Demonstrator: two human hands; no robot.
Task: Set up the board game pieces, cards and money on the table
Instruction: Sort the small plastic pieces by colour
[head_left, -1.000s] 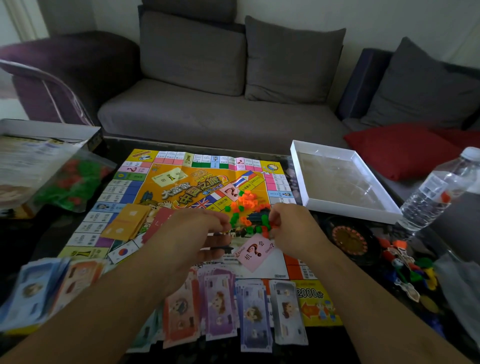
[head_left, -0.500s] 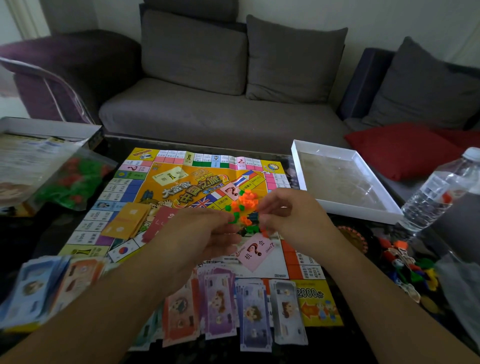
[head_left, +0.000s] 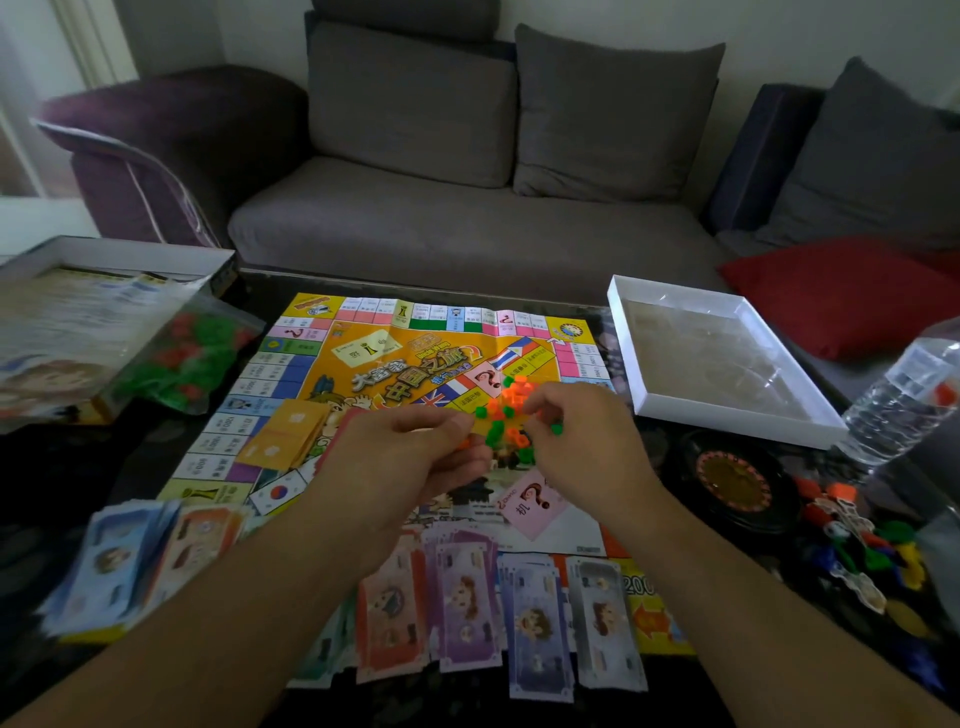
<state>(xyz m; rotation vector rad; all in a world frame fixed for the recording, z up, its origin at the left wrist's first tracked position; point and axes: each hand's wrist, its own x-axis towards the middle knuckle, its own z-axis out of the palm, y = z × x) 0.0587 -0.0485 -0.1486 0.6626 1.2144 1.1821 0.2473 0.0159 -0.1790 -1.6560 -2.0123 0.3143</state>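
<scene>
Left hand (head_left: 410, 457), right hand (head_left: 576, 447) – both pinching pieces bag (head_left: 506, 415)

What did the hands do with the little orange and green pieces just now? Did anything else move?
The right hand lifted a little, its fingers coming up over the orange and green pieces. The left hand stayed close beside them, fingers curled. Whether either hand grips a piece cannot be told. The board, the pink card, the money and the white tray stayed put.
</scene>
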